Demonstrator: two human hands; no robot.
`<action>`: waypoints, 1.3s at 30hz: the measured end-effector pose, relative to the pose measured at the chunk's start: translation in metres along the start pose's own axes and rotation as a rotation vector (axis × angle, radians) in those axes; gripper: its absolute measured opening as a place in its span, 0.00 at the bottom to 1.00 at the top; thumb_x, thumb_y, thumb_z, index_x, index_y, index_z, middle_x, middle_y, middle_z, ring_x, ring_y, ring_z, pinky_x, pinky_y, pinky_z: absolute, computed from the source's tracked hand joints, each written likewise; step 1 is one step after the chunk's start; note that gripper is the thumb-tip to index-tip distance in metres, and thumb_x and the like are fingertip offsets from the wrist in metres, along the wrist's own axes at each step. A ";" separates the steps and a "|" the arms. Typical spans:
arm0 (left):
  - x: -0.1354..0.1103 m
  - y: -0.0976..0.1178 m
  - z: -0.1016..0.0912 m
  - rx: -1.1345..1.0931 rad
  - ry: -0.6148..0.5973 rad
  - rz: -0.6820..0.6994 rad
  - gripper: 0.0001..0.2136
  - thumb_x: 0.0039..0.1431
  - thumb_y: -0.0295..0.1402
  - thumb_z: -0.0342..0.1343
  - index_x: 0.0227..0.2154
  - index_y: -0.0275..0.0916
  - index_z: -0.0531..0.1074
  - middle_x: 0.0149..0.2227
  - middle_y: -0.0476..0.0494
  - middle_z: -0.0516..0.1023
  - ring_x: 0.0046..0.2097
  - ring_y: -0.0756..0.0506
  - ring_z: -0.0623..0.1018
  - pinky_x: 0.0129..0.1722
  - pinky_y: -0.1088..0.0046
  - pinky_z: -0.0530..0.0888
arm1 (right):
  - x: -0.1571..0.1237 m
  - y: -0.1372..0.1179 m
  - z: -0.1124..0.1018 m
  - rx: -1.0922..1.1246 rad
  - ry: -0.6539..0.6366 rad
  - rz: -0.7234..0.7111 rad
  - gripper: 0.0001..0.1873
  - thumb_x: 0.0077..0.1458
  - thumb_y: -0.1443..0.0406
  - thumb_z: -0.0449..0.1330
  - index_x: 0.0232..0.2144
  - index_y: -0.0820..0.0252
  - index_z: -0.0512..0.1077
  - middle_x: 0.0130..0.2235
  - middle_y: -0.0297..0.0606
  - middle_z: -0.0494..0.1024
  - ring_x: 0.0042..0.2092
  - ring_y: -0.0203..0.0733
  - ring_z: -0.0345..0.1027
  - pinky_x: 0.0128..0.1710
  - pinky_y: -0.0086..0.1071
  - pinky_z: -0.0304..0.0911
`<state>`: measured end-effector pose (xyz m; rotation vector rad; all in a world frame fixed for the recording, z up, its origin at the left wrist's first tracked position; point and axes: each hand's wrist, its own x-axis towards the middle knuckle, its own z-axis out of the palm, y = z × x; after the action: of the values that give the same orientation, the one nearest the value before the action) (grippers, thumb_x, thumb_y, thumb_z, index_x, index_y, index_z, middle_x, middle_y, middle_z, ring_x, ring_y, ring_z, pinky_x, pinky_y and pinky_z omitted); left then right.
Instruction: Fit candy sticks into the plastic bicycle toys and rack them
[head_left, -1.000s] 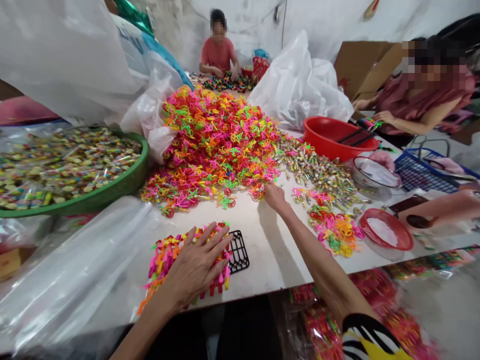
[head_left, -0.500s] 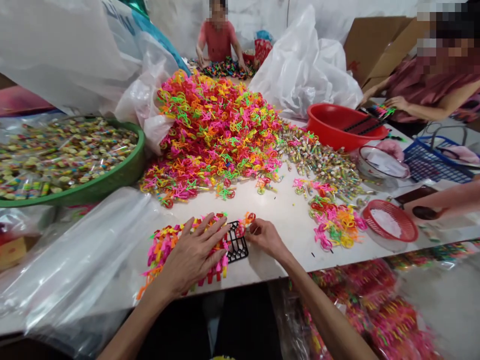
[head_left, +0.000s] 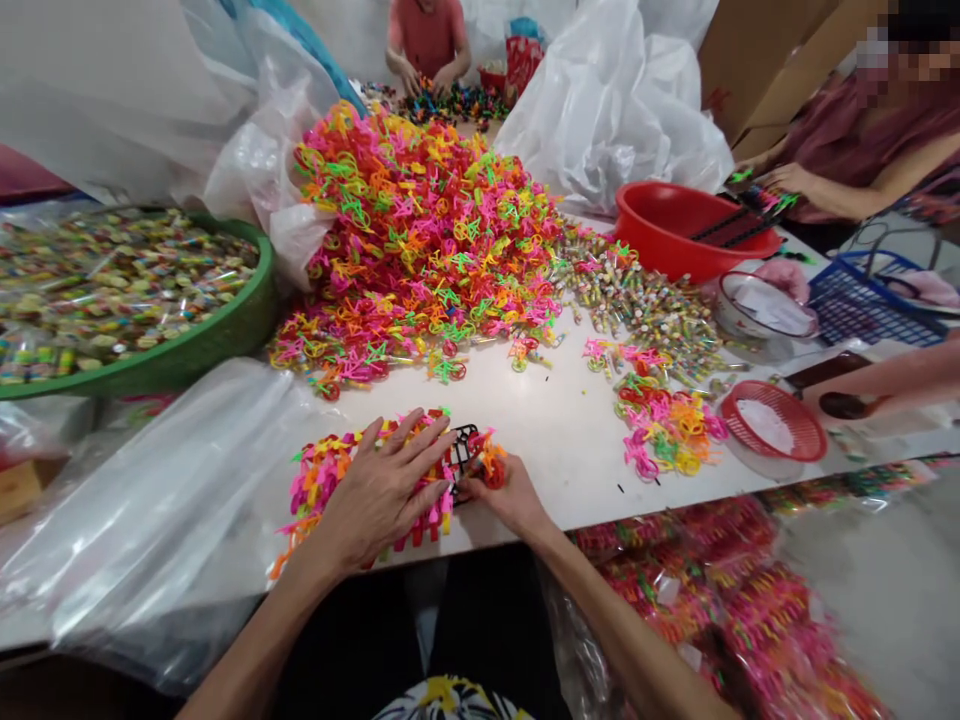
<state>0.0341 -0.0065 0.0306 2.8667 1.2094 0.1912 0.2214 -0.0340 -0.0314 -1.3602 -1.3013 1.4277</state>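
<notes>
My left hand point(head_left: 390, 490) lies flat, fingers spread, over rows of bright plastic pieces point(head_left: 319, 480) set in a black plastic rack point(head_left: 463, 440). Only the rack's right end shows between my hands. There my right hand point(head_left: 514, 497) is closed, pinching a small plastic toy point(head_left: 493, 466) in orange, red and pink; its exact shape is partly hidden by my fingers. Beyond both hands rises a big heap of similar toys point(head_left: 427, 230) in pink, yellow, green and orange. A smaller cluster of toys point(head_left: 667, 420) lies to the right.
At left stands a green tub point(head_left: 262, 290) of small wrapped pieces. A clear plastic bag point(head_left: 172, 500) covers the table's left side. Farther right are loose little tubes point(head_left: 637, 300), a red basin point(head_left: 652, 215) and a red basket point(head_left: 814, 440). Two people work across the table.
My right hand has moved slightly left with the toy, over the rack's end, covering more of it. My left hand stays flat on the rows. The view has tipped down a little.
</notes>
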 end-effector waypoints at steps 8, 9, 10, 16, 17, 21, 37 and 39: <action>0.000 0.000 0.001 -0.026 0.045 -0.004 0.22 0.60 0.41 0.42 0.58 0.48 0.54 0.60 0.49 0.58 0.61 0.41 0.56 0.57 0.54 0.52 | -0.009 0.003 0.019 -0.648 -0.003 -0.263 0.05 0.47 0.71 0.53 0.28 0.59 0.68 0.36 0.41 0.71 0.34 0.40 0.64 0.32 0.30 0.59; 0.000 -0.001 0.001 -0.031 0.054 -0.010 0.22 0.60 0.41 0.42 0.58 0.48 0.54 0.60 0.48 0.59 0.61 0.40 0.56 0.57 0.54 0.53 | -0.009 0.002 0.020 -0.742 -0.034 -0.273 0.08 0.47 0.72 0.53 0.31 0.60 0.69 0.39 0.42 0.71 0.33 0.39 0.64 0.31 0.30 0.59; 0.000 -0.001 0.001 -0.031 0.060 -0.017 0.23 0.60 0.42 0.42 0.58 0.48 0.54 0.60 0.48 0.59 0.61 0.40 0.56 0.57 0.53 0.53 | -0.008 0.000 0.020 -0.818 -0.054 -0.273 0.10 0.48 0.72 0.53 0.34 0.61 0.69 0.40 0.43 0.71 0.33 0.39 0.65 0.31 0.30 0.59; -0.003 -0.003 0.004 -0.010 0.075 -0.022 0.22 0.60 0.42 0.41 0.58 0.48 0.54 0.60 0.48 0.58 0.61 0.40 0.57 0.56 0.53 0.53 | 0.052 -0.027 -0.047 -0.893 -0.197 -0.157 0.06 0.46 0.67 0.60 0.30 0.60 0.72 0.31 0.34 0.73 0.32 0.37 0.67 0.30 0.26 0.58; -0.003 -0.003 0.003 -0.008 0.081 -0.022 0.22 0.60 0.42 0.42 0.57 0.48 0.55 0.60 0.48 0.59 0.61 0.40 0.57 0.56 0.54 0.53 | 0.068 -0.034 -0.066 -0.991 0.010 -0.108 0.08 0.48 0.68 0.58 0.34 0.61 0.72 0.36 0.38 0.73 0.35 0.38 0.67 0.32 0.27 0.59; 0.003 -0.004 0.001 0.022 0.126 -0.027 0.21 0.60 0.41 0.42 0.56 0.49 0.58 0.59 0.47 0.60 0.59 0.38 0.60 0.56 0.49 0.51 | 0.112 -0.052 -0.118 -1.246 0.348 0.096 0.11 0.54 0.69 0.51 0.37 0.65 0.72 0.43 0.50 0.71 0.41 0.45 0.68 0.34 0.31 0.57; -0.007 -0.009 -0.002 -0.026 -0.026 -0.024 0.22 0.60 0.42 0.42 0.58 0.48 0.54 0.61 0.46 0.56 0.61 0.41 0.57 0.56 0.56 0.56 | 0.050 -0.006 -0.030 -0.525 0.164 -0.171 0.03 0.38 0.70 0.54 0.21 0.59 0.63 0.22 0.28 0.65 0.25 0.33 0.57 0.23 0.24 0.50; -0.007 -0.009 -0.002 -0.044 -0.036 -0.030 0.22 0.60 0.42 0.42 0.58 0.47 0.54 0.61 0.46 0.55 0.61 0.41 0.56 0.56 0.56 0.56 | 0.053 -0.004 -0.026 -0.489 0.171 -0.159 0.03 0.37 0.70 0.55 0.20 0.59 0.63 0.21 0.28 0.64 0.24 0.32 0.56 0.23 0.24 0.50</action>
<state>0.0229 -0.0053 0.0317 2.8007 1.2252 0.1627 0.2389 0.0225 -0.0359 -1.6060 -1.6677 0.8937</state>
